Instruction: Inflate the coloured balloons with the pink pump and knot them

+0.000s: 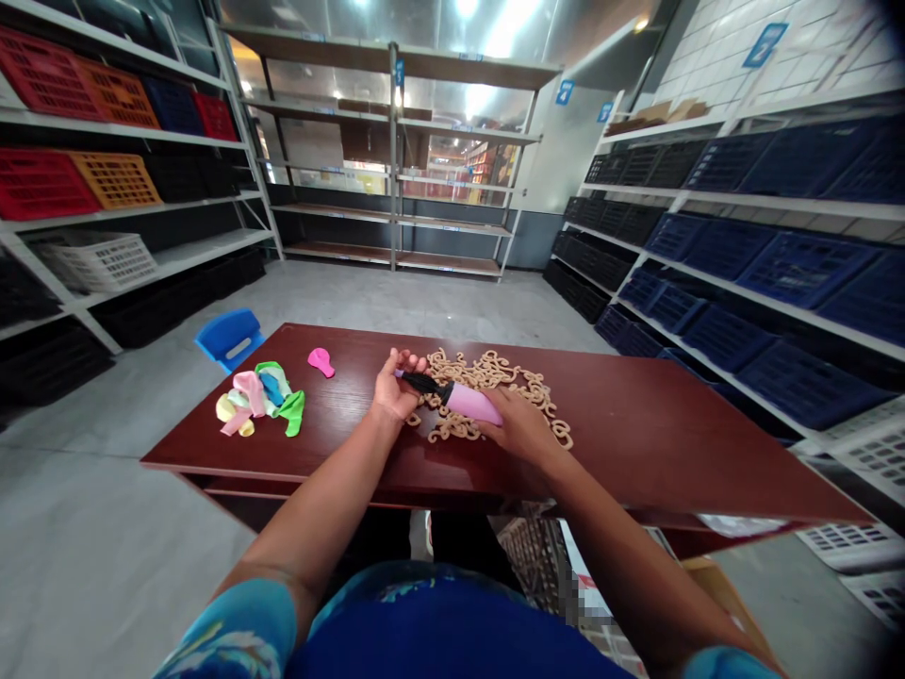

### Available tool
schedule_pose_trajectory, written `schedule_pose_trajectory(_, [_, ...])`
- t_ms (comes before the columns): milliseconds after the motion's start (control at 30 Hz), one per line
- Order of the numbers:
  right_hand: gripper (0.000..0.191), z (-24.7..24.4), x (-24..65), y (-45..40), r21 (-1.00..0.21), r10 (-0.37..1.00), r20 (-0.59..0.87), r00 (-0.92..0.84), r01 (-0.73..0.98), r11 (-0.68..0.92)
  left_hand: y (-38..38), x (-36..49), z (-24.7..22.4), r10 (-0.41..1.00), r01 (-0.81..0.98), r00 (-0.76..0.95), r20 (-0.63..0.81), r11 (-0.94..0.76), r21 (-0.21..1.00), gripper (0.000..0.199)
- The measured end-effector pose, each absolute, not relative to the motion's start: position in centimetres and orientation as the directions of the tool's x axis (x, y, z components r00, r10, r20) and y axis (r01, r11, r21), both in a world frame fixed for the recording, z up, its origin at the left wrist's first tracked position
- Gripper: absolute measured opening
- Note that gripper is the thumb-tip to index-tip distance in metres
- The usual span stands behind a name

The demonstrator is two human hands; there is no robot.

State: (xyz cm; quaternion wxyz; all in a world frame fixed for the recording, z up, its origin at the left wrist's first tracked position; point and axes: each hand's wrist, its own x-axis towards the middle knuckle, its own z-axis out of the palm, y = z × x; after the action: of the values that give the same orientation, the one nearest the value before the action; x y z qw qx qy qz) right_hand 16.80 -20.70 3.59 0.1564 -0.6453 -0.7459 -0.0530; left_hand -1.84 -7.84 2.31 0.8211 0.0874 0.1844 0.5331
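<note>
A pink and black pump (470,403) is held level above the brown table (636,424). My right hand (519,424) wraps round its pink body. Beside the black nozzle end is my left hand (397,385), palm up, its fingers partly curled; a small purple tip shows by the thumb, and whether the fingers grip it cannot be told. Under and behind the pump lies a spread of tan curled pieces (495,368). To the left, a single pink balloon (320,361) rests near a loose pile of coloured balloons (260,398).
Behind the table's left corner stands a blue chair (230,338). Shelves with red and orange crates (117,179) rise on the left, and shelves with blue crates (806,264) on the right. A cardboard box (728,594) is below the table's front edge.
</note>
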Motion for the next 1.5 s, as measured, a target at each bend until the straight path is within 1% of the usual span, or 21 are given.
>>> schedule_pose_trajectory(67, [0.049, 3.7, 16.7, -20.5, -0.093, 0.947, 0.297, -0.122, 0.983, 0.156, -7.5, -2.0, 2.2, 0.904, -0.844, 0.383, -0.191, 0.426, 0.327, 0.031])
schedule_pose_trajectory(133, [0.054, 4.0, 16.6, -20.0, -0.062, 0.947, 0.294, -0.129, 0.986, 0.154, -7.0, -1.9, 2.4, 0.91, -0.842, 0.372, -0.184, 0.414, 0.345, 0.041])
schedule_pose_trajectory(233, [0.061, 4.7, 16.3, -18.6, -0.018, 0.945, 0.292, -0.145, 0.987, 0.157, -6.3, -1.4, 3.5, 0.932, -0.854, 0.306, -0.196, 0.359, 0.377, 0.044])
schedule_pose_trajectory(333, [0.066, 5.6, 16.5, -16.7, 0.031, 0.94, 0.31, -0.144, 0.989, 0.142, -5.3, -0.8, 5.7, 0.955, -0.867, 0.217, -0.2, 0.283, 0.411, 0.039])
schedule_pose_trajectory(400, [0.066, 6.2, 17.0, -15.7, 0.061, 0.932, 0.337, -0.131, 0.991, 0.117, -4.8, -0.3, 7.4, 0.964, -0.859, 0.17, -0.205, 0.246, 0.448, 0.029])
schedule_pose_trajectory(467, [0.058, 6.8, 17.6, -15.1, 0.08, 0.938, 0.333, -0.096, 0.994, 0.074, -4.4, 0.1, 8.8, 0.971, -0.849, 0.121, -0.204, 0.208, 0.486, 0.013])
schedule_pose_trajectory(500, [0.052, 7.1, 17.9, -15.0, 0.08, 0.946, 0.316, -0.069, 0.996, 0.046, -4.3, 0.3, 9.4, 0.975, -0.845, 0.093, -0.202, 0.185, 0.502, 0.008])
schedule_pose_trajectory(567, [0.042, 7.3, 18.7, -15.3, 0.07, 0.96, 0.279, -0.004, 0.997, -0.016, -4.0, 0.3, 10.1, 0.979, -0.841, 0.039, -0.199, 0.14, 0.522, 0.012])
schedule_pose_trajectory(667, [0.038, 7.2, 20.0, -16.6, 0.062, 0.96, 0.276, 0.038, 0.996, -0.057, -3.5, -0.2, 10.5, 0.983, -0.839, -0.015, -0.183, 0.087, 0.537, 0.011])
schedule_pose_trajectory(833, [0.036, 6.8, 21.5, -18.9, 0.062, 0.96, 0.276, 0.039, 0.996, -0.059, -2.9, -1.2, 10.9, 0.994, -0.824, 0.03, -0.108, 0.085, 0.56, 0.008])
schedule_pose_trajectory(1000, [0.042, 7.4, 21.4, -19.0, 0.075, 0.966, 0.248, 0.068, 0.993, -0.089, -4.4, 0.4, 11.6, 0.998, -0.842, 0.051, -0.039, 0.064, 0.535, 0.013])
schedule_pose_trajectory(1267, [0.046, 8.3, 19.8, -17.0, 0.069, 0.969, 0.245, 0.014, 0.997, -0.032, -6.7, 3.7, 11.8, 0.998, -0.829, 0.052, -0.032, 0.06, 0.555, 0.016])
schedule_pose_trajectory(1433, [0.043, 8.0, 20.2, -17.5, 0.043, 0.966, 0.257, 0.015, 0.999, -0.027, -5.9, 2.7, 12.3, 0.995, -0.818, 0.09, -0.036, 0.094, 0.567, 0.016])
schedule_pose_trajectory(1500, [0.043, 7.7, 20.8, -17.9, 0.039, 0.968, 0.249, 0.025, 0.999, -0.036, -5.0, 1.7, 12.6, 0.996, -0.821, 0.082, -0.026, 0.082, 0.564, 0.017])
